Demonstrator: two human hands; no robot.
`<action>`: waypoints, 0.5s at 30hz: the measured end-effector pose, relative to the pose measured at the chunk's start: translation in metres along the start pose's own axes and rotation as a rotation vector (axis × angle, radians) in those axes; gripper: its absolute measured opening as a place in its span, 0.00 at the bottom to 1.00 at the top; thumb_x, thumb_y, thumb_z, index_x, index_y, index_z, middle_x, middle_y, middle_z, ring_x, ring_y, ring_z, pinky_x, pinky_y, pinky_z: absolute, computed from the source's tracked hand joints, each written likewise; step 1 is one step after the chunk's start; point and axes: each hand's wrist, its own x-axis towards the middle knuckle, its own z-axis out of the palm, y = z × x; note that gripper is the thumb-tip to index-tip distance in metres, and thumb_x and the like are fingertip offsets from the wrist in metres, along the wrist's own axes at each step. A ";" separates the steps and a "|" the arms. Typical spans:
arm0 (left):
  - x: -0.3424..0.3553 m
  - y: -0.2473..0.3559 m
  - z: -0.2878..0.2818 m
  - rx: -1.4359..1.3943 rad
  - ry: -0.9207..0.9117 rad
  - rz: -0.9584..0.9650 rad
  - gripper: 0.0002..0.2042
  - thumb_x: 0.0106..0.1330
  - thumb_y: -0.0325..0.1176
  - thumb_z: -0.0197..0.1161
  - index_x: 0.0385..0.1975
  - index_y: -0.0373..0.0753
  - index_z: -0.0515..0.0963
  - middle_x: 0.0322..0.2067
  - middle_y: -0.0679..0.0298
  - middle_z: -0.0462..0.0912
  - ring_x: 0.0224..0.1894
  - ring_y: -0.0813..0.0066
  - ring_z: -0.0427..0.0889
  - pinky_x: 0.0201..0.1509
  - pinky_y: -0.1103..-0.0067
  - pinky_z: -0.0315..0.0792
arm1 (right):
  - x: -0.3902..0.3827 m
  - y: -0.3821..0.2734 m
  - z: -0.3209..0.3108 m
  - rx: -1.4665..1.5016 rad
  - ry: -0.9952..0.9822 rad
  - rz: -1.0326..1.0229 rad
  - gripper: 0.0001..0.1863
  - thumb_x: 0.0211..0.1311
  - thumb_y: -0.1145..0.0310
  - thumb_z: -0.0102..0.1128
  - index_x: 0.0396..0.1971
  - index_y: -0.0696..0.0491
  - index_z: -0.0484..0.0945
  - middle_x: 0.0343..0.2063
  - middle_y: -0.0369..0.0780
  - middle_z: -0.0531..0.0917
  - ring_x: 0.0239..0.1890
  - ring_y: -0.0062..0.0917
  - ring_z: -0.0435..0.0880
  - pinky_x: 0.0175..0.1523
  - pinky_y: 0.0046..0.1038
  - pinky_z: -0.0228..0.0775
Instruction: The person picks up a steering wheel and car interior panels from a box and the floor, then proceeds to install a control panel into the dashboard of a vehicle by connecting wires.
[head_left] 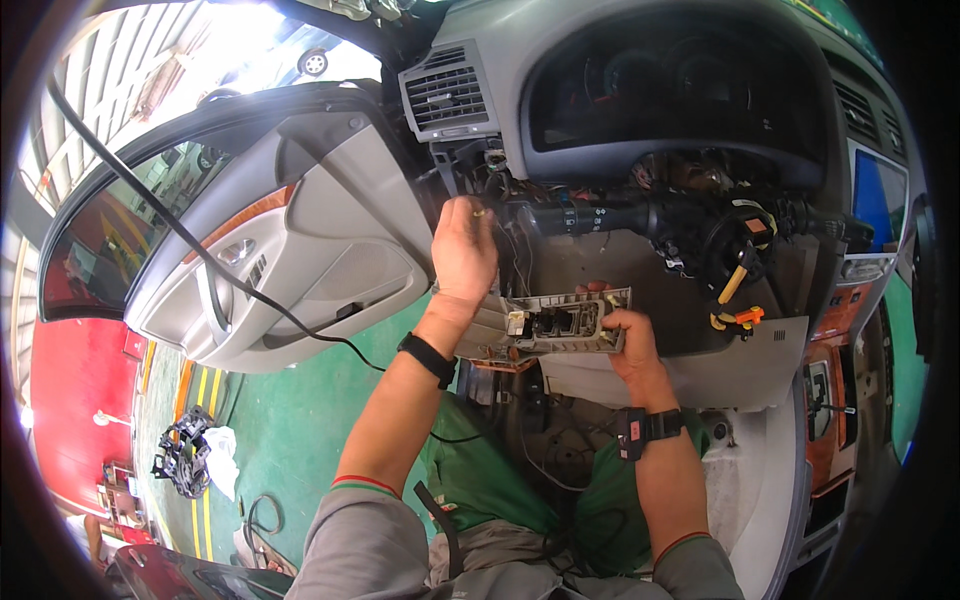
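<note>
My right hand (632, 342) grips the right end of a beige plastic trim panel (575, 344), thumb in front and fingertips behind its upper edge. The panel's back faces up, showing a dark switch or connector piece (548, 324) set in its frame. My left hand (464, 252) is raised to the panel's upper left, fingers closed beside the tip of a black steering column stalk (590, 217). Whatever those fingers hold is too small to make out. Thin wires (516, 255) run down from there toward the panel.
The steering column (735, 235) is bare of its wheel, with a yellow-handled part and an orange connector (748, 315) hanging below. A beige lower dash panel (690, 370) spans above my knees. The car door (340, 235) stands open at left. A black cable (225, 265) crosses before it.
</note>
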 end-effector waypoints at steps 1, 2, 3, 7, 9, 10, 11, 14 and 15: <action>-0.001 0.000 0.000 -0.071 -0.003 -0.097 0.04 0.63 0.25 0.61 0.34 0.35 0.72 0.34 0.50 0.78 0.35 0.45 0.77 0.39 0.64 0.73 | 0.001 0.000 -0.002 0.004 0.005 -0.003 0.28 0.41 0.78 0.47 0.49 0.61 0.75 0.50 0.46 0.80 0.52 0.35 0.79 0.60 0.33 0.70; -0.004 -0.007 0.005 -0.141 0.007 -0.152 0.04 0.67 0.26 0.59 0.34 0.35 0.71 0.30 0.50 0.79 0.31 0.49 0.79 0.37 0.66 0.73 | 0.001 0.000 -0.003 0.008 0.010 -0.007 0.28 0.41 0.78 0.47 0.49 0.61 0.76 0.50 0.46 0.80 0.52 0.35 0.79 0.60 0.33 0.71; -0.005 -0.012 0.005 -0.138 0.006 -0.153 0.04 0.67 0.26 0.59 0.34 0.35 0.71 0.30 0.50 0.79 0.31 0.49 0.79 0.37 0.66 0.73 | 0.000 0.000 -0.002 0.010 0.010 -0.004 0.28 0.41 0.78 0.47 0.49 0.61 0.76 0.50 0.46 0.80 0.52 0.35 0.79 0.60 0.33 0.71; -0.007 -0.015 0.002 -0.587 0.012 -0.611 0.03 0.73 0.29 0.55 0.38 0.40 0.69 0.33 0.62 0.83 0.28 0.77 0.81 0.28 0.81 0.75 | -0.002 -0.002 0.000 0.010 0.017 0.015 0.28 0.40 0.78 0.47 0.49 0.61 0.76 0.49 0.45 0.80 0.51 0.35 0.79 0.59 0.33 0.71; -0.004 -0.020 0.000 -0.903 0.028 -1.100 0.02 0.74 0.28 0.54 0.38 0.40 0.70 0.32 0.62 0.83 0.28 0.77 0.82 0.26 0.83 0.75 | -0.002 -0.004 -0.001 0.005 0.022 0.010 0.28 0.40 0.78 0.47 0.49 0.61 0.76 0.49 0.45 0.80 0.51 0.35 0.79 0.59 0.34 0.71; -0.004 -0.021 0.002 -0.932 0.032 -1.156 0.01 0.74 0.27 0.52 0.39 0.39 0.70 0.32 0.63 0.82 0.27 0.80 0.80 0.23 0.86 0.71 | -0.002 -0.004 -0.002 0.002 0.017 0.001 0.29 0.40 0.78 0.47 0.49 0.61 0.76 0.49 0.45 0.80 0.51 0.35 0.79 0.60 0.34 0.71; -0.004 -0.025 0.006 -0.935 0.029 -1.157 0.01 0.74 0.27 0.52 0.39 0.39 0.70 0.32 0.63 0.82 0.27 0.80 0.80 0.23 0.86 0.71 | -0.002 -0.005 -0.004 -0.001 0.013 -0.009 0.29 0.40 0.78 0.47 0.49 0.60 0.76 0.49 0.45 0.80 0.52 0.35 0.79 0.60 0.34 0.71; -0.012 -0.062 0.019 -1.118 -0.159 -1.248 0.03 0.71 0.24 0.50 0.35 0.35 0.71 0.26 0.66 0.76 0.20 0.81 0.67 0.19 0.85 0.60 | -0.003 0.000 0.004 0.011 -0.001 0.012 0.29 0.40 0.78 0.47 0.49 0.60 0.76 0.50 0.45 0.79 0.53 0.35 0.79 0.61 0.34 0.70; -0.012 -0.066 0.026 -1.121 -0.160 -1.246 0.03 0.71 0.24 0.50 0.35 0.35 0.71 0.26 0.66 0.76 0.20 0.81 0.67 0.19 0.85 0.60 | -0.004 -0.001 0.003 0.009 0.000 0.010 0.29 0.40 0.78 0.47 0.49 0.60 0.76 0.50 0.45 0.79 0.53 0.35 0.79 0.61 0.34 0.70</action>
